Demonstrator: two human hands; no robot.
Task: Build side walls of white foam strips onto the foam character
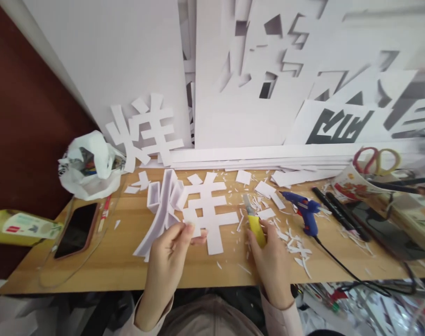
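My left hand [173, 247] pinches a small white foam piece [192, 218] between thumb and fingers, above the flat white character cutout [214, 212] on the wooden table. Left of that hand stands a white character part with raised walls [159, 219], joined to or touching the flat cutout; I cannot tell which. My right hand [272, 256] is wrapped round a yellow utility knife [256, 229], its blade pointing away from me over the table. A blue glue gun [305, 210] lies to the right of the knife.
White scraps [265, 189] litter the table [198, 275]. At the left are a phone [77, 231], a white bag [89, 186] and a yellow bottle [19, 226]. Markers [335, 210] and a cup with scissors [352, 182] stand at the right. Foam boards [240, 121] lean behind.
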